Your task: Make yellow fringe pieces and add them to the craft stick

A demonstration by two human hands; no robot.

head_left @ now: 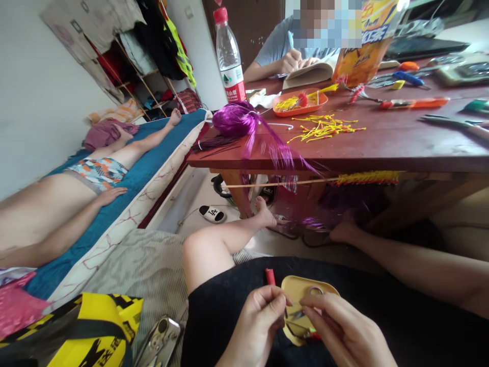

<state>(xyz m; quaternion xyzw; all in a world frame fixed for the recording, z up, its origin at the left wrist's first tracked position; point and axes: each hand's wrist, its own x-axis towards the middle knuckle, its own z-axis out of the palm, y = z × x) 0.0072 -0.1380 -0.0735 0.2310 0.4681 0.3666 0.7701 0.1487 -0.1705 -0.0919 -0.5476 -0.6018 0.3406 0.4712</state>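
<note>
My left hand (pixel 262 318) is closed in a pinch above my lap, with thumb and forefinger together; whatever sits between them is too small to make out. Facing it, my right hand (pixel 346 323) also pinches, its fingertips a short gap from the left ones. Below and between them a yellow tray (pixel 311 281) rests on black cloth over my lap. Inside it lie a metal ring-handled tool (pixel 316 291), partly hidden by my right hand, and small coloured bits. A red cylinder (pixel 270 277) projects beyond my left hand, beside the tray.
On the red-brown table (pixel 382 148) are purple strands (pixel 239 120), yellow red-tipped stems (pixel 324 128), an orange dish (pixel 319 106), pliers (pixel 454 122) and a bottle (pixel 229 61). A person writes across the table. Another lies on the bed (pixel 153 163) at left. A yellow-black bag (pixel 103 326) stands nearby.
</note>
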